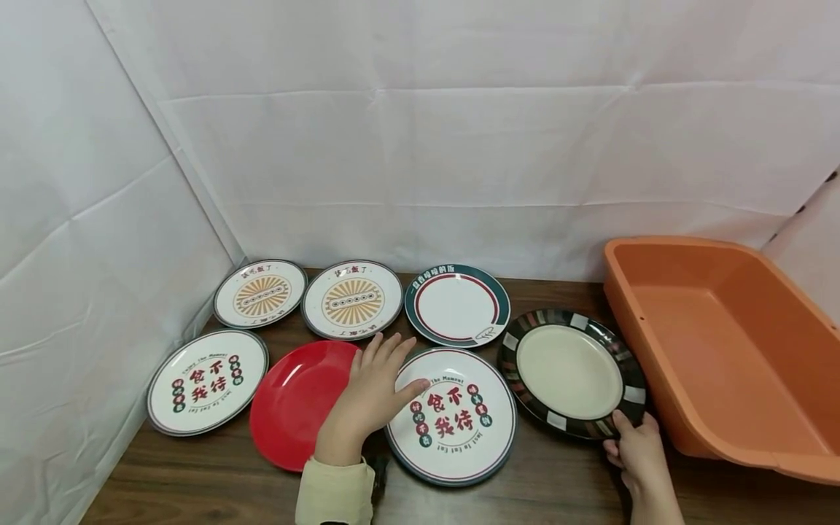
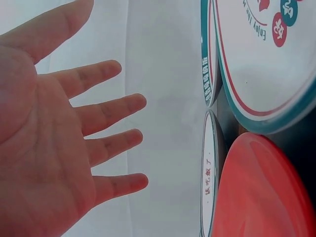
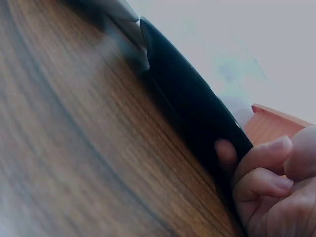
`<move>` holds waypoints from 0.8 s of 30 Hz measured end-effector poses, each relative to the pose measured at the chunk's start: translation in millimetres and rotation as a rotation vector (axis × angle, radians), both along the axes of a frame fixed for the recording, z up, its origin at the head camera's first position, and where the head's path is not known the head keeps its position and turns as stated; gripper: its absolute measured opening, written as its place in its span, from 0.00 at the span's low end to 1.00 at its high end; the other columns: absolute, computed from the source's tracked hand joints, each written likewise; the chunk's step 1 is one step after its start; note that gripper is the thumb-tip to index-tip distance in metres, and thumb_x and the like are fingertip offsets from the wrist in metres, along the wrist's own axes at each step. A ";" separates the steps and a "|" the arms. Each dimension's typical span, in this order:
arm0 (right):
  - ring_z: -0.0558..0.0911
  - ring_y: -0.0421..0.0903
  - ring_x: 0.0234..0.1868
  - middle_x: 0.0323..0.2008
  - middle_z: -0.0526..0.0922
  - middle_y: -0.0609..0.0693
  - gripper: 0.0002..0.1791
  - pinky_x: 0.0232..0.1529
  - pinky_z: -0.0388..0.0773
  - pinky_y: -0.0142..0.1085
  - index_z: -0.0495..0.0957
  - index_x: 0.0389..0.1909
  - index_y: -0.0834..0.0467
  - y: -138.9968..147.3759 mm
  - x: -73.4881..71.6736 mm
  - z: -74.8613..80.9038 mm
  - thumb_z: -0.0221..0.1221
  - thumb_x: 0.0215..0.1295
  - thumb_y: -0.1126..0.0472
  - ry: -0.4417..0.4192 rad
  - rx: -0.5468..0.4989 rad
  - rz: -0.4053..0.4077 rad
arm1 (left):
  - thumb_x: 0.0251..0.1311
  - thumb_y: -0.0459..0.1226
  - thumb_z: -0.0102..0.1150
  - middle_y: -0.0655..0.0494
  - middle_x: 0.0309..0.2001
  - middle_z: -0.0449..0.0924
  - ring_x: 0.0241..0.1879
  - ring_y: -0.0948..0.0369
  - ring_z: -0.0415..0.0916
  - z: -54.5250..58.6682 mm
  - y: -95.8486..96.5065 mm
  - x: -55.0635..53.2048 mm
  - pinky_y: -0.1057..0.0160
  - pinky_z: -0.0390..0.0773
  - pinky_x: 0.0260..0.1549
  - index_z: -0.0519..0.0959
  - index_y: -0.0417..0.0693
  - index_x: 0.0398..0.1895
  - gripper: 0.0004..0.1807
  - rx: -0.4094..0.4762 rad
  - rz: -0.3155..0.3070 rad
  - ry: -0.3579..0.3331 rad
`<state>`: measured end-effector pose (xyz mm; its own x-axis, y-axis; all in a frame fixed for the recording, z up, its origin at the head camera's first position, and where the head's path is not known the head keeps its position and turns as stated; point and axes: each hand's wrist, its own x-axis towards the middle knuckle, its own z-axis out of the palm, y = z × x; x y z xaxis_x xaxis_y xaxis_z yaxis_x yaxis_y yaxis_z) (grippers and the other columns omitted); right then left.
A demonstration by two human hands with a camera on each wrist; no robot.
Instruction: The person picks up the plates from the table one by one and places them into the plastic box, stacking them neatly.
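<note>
At its near right edge, a plate with a black checkered rim and cream middle (image 1: 569, 372) is pinched by my right hand (image 1: 638, 445), thumb on top and fingers below. In the right wrist view the dark underside of this plate (image 3: 185, 98) slants up beside the curled fingers. My left hand (image 1: 370, 399) is spread, its fingers straight and holding nothing. From the head view it overlaps the red plate (image 1: 295, 408) and the left edge of a white plate with red characters (image 1: 453, 445). The left wrist view shows its open palm (image 2: 44, 138) apart from the plates.
A deep orange basin (image 1: 735, 350) stands right of the black-rimmed plate. Along the back are two sunburst-patterned plates (image 1: 261, 295) and a green-rimmed plate (image 1: 457, 306). Another white plate with red characters (image 1: 208, 383) lies at far left. White cloth walls (image 1: 420, 146) enclose the wooden table (image 1: 197, 474).
</note>
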<state>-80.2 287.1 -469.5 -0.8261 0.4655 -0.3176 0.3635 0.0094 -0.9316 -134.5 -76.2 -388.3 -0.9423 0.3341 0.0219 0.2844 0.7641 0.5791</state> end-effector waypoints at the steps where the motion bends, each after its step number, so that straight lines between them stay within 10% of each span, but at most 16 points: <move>1: 0.66 0.37 0.12 0.28 0.68 0.47 0.16 0.12 0.63 0.30 0.51 0.56 0.65 -0.1 -0.1 -0.3 0.38 0.73 0.63 0.002 -0.004 -0.006 | 0.55 0.49 0.61 0.46 0.67 0.56 0.68 0.46 0.43 0.0 0.0 -0.2 0.38 0.42 0.62 0.61 0.50 0.68 0.38 -0.001 -0.003 0.000; 11: 0.62 0.35 0.11 0.31 0.68 0.45 0.33 0.12 0.59 0.28 0.29 0.68 0.62 0.6 0.8 1.2 0.38 0.73 0.62 0.016 -0.058 -0.022 | 0.55 0.49 0.61 0.45 0.67 0.57 0.68 0.46 0.43 -0.9 0.2 -0.1 0.38 0.42 0.62 0.62 0.50 0.67 0.37 0.000 -0.010 0.002; 17: 0.60 0.35 0.10 0.28 0.67 0.44 0.17 0.10 0.56 0.28 0.48 0.55 0.60 0.4 -1.2 0.4 0.42 0.72 0.61 0.080 -0.125 -0.066 | 0.54 0.49 0.61 0.45 0.67 0.56 0.68 0.45 0.43 -0.9 -0.2 -0.1 0.37 0.42 0.62 0.62 0.50 0.67 0.37 -0.008 -0.009 -0.009; 24: 0.58 0.34 0.09 0.27 0.69 0.41 0.16 0.11 0.52 0.28 0.46 0.51 0.53 -3.2 -1.9 3.9 0.43 0.72 0.59 0.167 -0.213 -0.083 | 0.55 0.49 0.61 0.45 0.67 0.56 0.68 0.45 0.42 -1.4 0.3 -0.5 0.38 0.42 0.62 0.62 0.50 0.67 0.37 -0.007 -0.010 -0.020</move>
